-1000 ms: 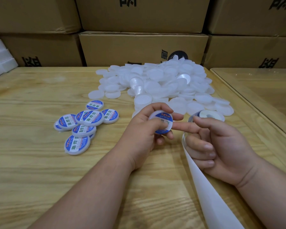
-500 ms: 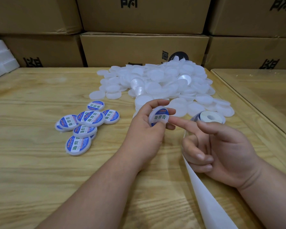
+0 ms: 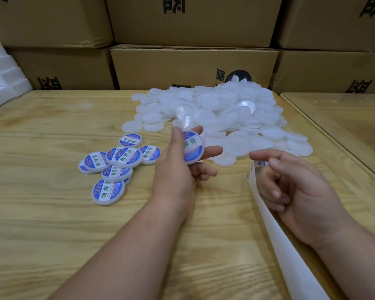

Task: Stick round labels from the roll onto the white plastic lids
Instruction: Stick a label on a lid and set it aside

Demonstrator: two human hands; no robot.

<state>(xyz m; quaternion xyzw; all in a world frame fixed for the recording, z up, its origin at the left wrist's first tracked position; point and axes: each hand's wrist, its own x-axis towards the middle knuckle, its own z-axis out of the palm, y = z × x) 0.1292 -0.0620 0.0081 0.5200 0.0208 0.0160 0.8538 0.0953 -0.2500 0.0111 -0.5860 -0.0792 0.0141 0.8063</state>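
My left hand (image 3: pixel 173 176) pinches a white lid with a blue and white round label (image 3: pixel 193 148) by its rim, tilted up on edge above the table. My right hand (image 3: pixel 307 195) hovers to the right, a gap away from that lid. Its index finger points left and its lower fingers curl round the white label backing strip (image 3: pixel 290 256), which trails toward the bottom edge. The label roll itself is hidden behind my right hand. Several labelled lids (image 3: pixel 119 163) lie in a loose cluster to the left. A big pile of plain white lids (image 3: pixel 214 109) lies behind my hands.
The work goes on over a wooden table (image 3: pixel 41 213). Stacked cardboard boxes (image 3: pixel 193 66) wall off the far edge. White foam blocks (image 3: pixel 2 83) stand at the back left. A second, glass-topped table (image 3: pixel 344 118) adjoins on the right.
My left hand has lifted the labelled lid and turned it leftward. My right index fingertip, which touched the lid, has come off it.
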